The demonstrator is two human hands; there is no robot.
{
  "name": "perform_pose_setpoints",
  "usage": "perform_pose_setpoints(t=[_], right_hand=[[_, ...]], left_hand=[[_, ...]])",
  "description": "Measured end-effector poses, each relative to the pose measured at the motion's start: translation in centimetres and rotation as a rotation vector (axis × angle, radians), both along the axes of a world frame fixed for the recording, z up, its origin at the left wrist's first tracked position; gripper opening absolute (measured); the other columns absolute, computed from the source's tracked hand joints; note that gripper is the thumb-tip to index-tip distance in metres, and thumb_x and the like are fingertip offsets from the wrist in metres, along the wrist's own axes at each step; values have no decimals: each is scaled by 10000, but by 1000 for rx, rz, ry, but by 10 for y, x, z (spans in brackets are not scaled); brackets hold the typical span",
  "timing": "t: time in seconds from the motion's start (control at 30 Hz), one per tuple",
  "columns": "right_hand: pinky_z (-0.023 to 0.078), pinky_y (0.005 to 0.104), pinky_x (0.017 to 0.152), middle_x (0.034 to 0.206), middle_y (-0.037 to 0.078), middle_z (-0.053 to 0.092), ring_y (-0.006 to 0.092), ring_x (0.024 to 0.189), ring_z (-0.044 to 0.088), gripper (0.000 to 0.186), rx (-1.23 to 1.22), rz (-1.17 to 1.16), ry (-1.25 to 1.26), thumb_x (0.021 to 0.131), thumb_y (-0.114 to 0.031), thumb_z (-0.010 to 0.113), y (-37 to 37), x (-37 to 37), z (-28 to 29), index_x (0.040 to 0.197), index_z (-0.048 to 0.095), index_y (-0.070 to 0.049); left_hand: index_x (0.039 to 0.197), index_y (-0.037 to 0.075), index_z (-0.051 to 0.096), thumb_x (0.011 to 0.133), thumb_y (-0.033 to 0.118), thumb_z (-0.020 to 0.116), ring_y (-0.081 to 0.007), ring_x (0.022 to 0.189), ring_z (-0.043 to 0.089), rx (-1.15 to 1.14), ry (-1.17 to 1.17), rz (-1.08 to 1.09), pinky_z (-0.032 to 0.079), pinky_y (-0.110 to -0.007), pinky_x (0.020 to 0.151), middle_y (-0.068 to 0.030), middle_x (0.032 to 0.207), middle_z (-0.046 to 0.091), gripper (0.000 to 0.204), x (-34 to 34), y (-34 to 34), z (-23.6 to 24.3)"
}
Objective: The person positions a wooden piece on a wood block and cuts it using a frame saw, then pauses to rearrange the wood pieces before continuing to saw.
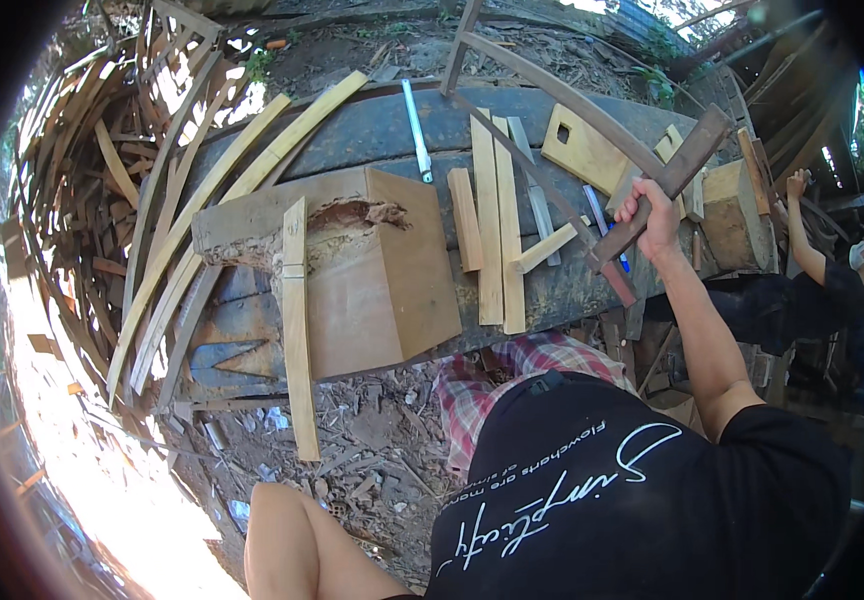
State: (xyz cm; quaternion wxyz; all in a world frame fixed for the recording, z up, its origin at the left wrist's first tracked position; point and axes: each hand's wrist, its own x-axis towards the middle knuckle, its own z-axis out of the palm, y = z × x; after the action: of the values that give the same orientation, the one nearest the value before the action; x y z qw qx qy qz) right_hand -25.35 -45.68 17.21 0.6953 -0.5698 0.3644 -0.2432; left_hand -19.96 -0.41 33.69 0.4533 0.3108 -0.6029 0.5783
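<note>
My right hand (656, 225) is closed around the dark end piece of a wooden frame saw (697, 150), over the right part of the workbench (352, 110). The saw's long beam and thin blade stretch away to the upper left, above the bench. Below the blade lie pale wooden strips (489, 220) and a short light wooden piece (550, 247). A blue pen-like thing (624, 264) is close to my right hand. My left arm (287, 530) is bent at the lower edge; its hand is out of the picture.
A big angular wood block (417, 290) with a ragged hollow bears a wooden strip (296, 340). Curved strips (222, 190) lie left, beside a tall wood pile (62, 200). A yellow board (582, 150), silvery bar (416, 130) and log chunk (737, 215) are on the bench. Another person (832, 295) is at right.
</note>
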Motion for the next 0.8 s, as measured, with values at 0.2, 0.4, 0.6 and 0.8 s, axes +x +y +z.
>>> perform_pose_setpoints(t=[0.2,0.4,0.6,0.8], right_hand=[[455,368,561,576,51,469,183,516,498,198,-14,51,13,857,-181,592,2,3,4,721,499,-70],[451,345,576,588,46,466,170,527,493,194,-72,89,40,871,-191,589,6,4,5,753,489,-74],[454,334,527,559,53,488,174,488,514,186,-160,98,27,862,-150,597,10,3,2,724,518,-53],[456,327,528,546,52,487,170,489,520,192,-228,132,43,858,-142,598,9,0,2,709,526,-45]], left_hand=[[947,93,676,905,126,518,-202,884,601,-108,-40,62,448,-386,698,-66,977,637,167,-14,12,1],[955,79,669,923,140,500,-206,895,607,-170,-54,105,451,-420,723,-71,968,642,182,-22,19,2],[963,65,661,941,154,482,-210,905,613,-215,-55,146,455,-454,747,-76,960,647,202,-29,21,2],[971,51,654,959,168,463,-214,916,619,-258,-63,171,459,-488,772,-81,951,652,224,-35,21,4]])
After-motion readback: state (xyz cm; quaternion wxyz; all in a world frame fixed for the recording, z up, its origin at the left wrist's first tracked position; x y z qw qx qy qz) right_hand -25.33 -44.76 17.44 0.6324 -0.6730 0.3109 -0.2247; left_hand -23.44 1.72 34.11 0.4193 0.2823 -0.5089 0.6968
